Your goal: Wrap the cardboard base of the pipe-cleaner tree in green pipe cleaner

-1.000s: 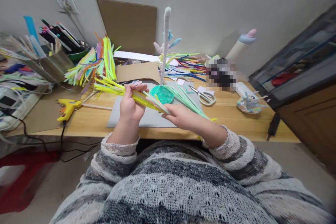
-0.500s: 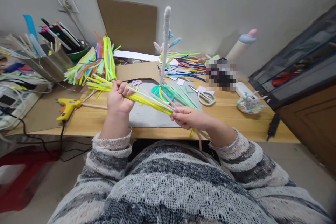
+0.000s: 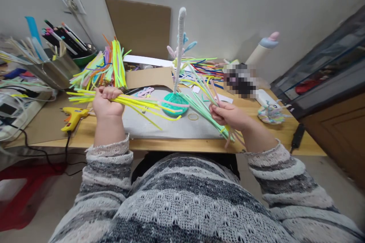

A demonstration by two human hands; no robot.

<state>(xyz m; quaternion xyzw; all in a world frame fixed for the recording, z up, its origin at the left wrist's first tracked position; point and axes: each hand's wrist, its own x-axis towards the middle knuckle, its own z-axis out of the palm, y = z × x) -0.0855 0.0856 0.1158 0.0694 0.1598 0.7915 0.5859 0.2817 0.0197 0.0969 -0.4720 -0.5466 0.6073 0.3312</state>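
My left hand point(image 3: 108, 100) is closed round a bundle of mostly yellow pipe cleaners point(image 3: 142, 103), whose loose ends fan out over the grey mat point(image 3: 159, 131). Between the fingers of my right hand point(image 3: 228, 115) is a smaller bunch of pink, green and yellow pipe cleaners point(image 3: 209, 89), sticking up and down past the grip. Pale green pipe cleaners point(image 3: 196, 106) lie on the mat beside that hand. Behind, a white wrapped stem point(image 3: 180, 49) rises upright from a round green base point(image 3: 173, 106). A thin ring, like a rubber band point(image 3: 193, 116), lies in front of the base.
A yellow glue gun point(image 3: 72, 117) with a black cord lies at the left. Piles of coloured pipe cleaners point(image 3: 105, 64), a metal holder point(image 3: 55, 70) and cardboard point(image 3: 139, 26) stand at the back. At the right are a fluffy figure point(image 3: 270, 112) and the table's edge.
My hands have moved apart, left hand leftward and right hand rightward. The pipe cleaners that ran between them are now two separate bunches, one in each hand.
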